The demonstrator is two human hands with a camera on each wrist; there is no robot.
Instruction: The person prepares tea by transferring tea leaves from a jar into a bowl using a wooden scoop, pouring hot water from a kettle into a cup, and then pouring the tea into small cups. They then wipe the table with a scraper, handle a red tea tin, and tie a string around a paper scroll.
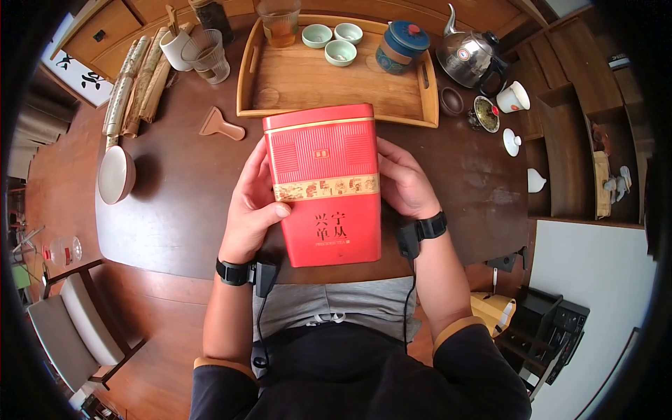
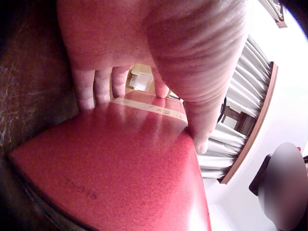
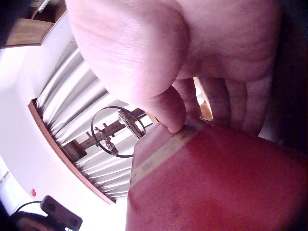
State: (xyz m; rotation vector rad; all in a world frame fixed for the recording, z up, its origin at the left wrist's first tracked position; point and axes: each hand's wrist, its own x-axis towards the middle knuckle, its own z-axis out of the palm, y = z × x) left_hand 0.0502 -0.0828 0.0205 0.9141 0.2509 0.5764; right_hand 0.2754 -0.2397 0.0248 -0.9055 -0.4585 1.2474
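Note:
A tall red tea tin [image 1: 329,192] with a gold picture band and black lettering is held between both hands, its front turned up toward the head camera. My left hand [image 1: 250,199] grips its left side, the thumb lying over the front edge. In the left wrist view the fingers [image 2: 102,86] reach along the far part of the red wall. On the opposite side my right hand [image 1: 409,183] holds the tin; the right wrist view shows the thumb [image 3: 168,113] pressed on the wall near the gold band. The lid is on.
Behind the tin lies a wooden tray [image 1: 336,112] with several small cups, a glass of tea and a blue jar [image 1: 402,47]. A steel kettle [image 1: 470,59] and a gaiwan stand right. Left are a bowl [image 1: 116,175], a brown scraper-like tool [image 1: 222,124] and rolled scrolls [image 1: 140,84].

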